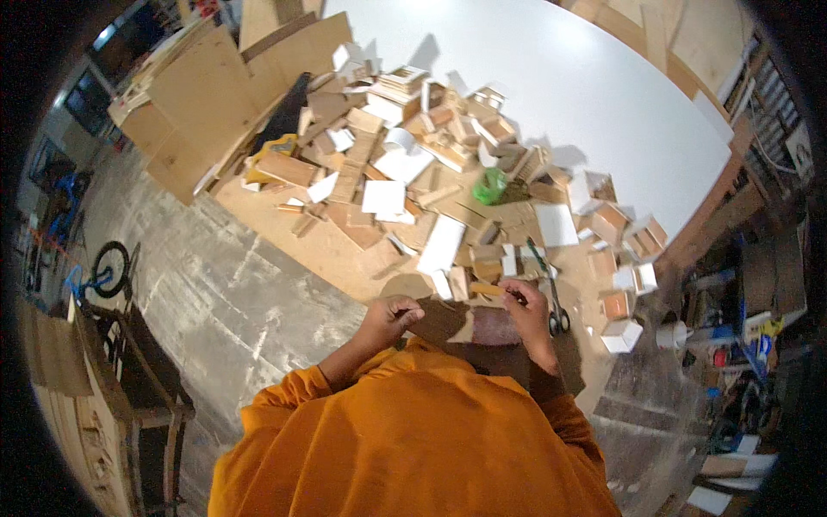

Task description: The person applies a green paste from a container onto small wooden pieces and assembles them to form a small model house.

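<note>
My left hand is closed above the near edge of the table, thumb and fingertips pressed together. Anything between them is too small to make out. My right hand is curled, its fingertips pinched beside a short yellowish strip; I cannot tell whether they grip it or something tiny. Between the hands, at the table's edge, lies a reddish-brown sheet that looks like sandpaper. A pair of scissors with dark handles lies just right of my right hand. Small wood blocks sit just beyond the hands.
Wood offcuts and white panels are heaped across the table. Among them are a green tape roll and a white roll. A handsaw rests at left. Small open boxes line the right side. A large white board spans behind.
</note>
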Demonstrator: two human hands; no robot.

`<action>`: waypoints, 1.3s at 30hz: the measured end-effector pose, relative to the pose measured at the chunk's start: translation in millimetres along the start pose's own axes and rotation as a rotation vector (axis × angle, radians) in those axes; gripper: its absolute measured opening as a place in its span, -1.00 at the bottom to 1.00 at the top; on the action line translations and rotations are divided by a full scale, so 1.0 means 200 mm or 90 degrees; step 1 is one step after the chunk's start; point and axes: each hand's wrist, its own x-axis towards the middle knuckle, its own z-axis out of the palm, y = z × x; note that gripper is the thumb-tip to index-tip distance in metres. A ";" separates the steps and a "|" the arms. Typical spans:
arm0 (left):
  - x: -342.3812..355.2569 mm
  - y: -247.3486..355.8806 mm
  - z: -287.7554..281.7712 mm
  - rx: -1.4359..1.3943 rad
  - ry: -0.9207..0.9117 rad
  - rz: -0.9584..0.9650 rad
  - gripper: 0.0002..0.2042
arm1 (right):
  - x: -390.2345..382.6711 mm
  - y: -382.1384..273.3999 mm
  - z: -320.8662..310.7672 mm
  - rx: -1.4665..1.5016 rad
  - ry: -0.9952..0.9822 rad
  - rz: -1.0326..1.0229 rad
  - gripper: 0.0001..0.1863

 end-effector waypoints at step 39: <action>0.94 0.00 -0.68 0.538 -0.119 0.300 -0.36 | 0.42 -0.04 0.68 -0.422 0.089 -0.275 -0.64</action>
